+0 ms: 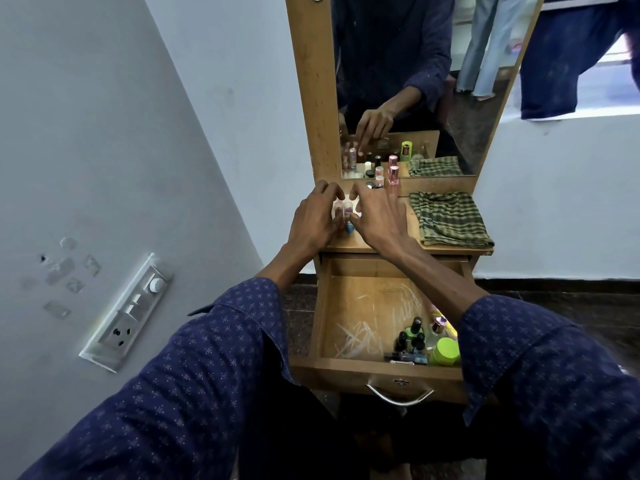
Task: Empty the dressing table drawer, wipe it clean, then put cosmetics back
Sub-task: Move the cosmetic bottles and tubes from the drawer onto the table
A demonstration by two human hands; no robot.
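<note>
left hand (313,216): I see it on the table top (412,225), fingers curled round the left side of a cluster of small bottles (341,211). Looks like a grip; exact contact points partly hidden.
right hand (375,216): mirrors it on the cluster's right side. Thumb and index curl in toward the bottles, the other fingers spread forward over the top. I can't tell for sure whether it pinches a bottle or just cups the group.
small bottles: clear-capped, standing upright between my two hands at the left end of the top; a blue-based one (349,227) shows at the near edge of the cluster.
other cosmetics on top: pink-capped bottle (393,174) and a few small pots (375,183) stand just beyond my right fingers, against the mirror (398,81) base.
drawer (346,306): pulled out, below the top. Bare wood floor with pale scratch marks over the left and middle.
drawer contents: a group in the near right corner, namely dark-capped nail polish bottles (414,332), a lime green jar (446,351), a pink-capped bottle (439,323), and a dark flat item (407,357) along the front wall. Partly hidden by my right sleeve (540,375).
cloth (450,218): green checked, folded, lying on the right end of the top, apart from both hands.
handle (400,396): curved metal, on the drawer front.
wall (104,133): switch panel with socket (126,313) to the left.
</note>
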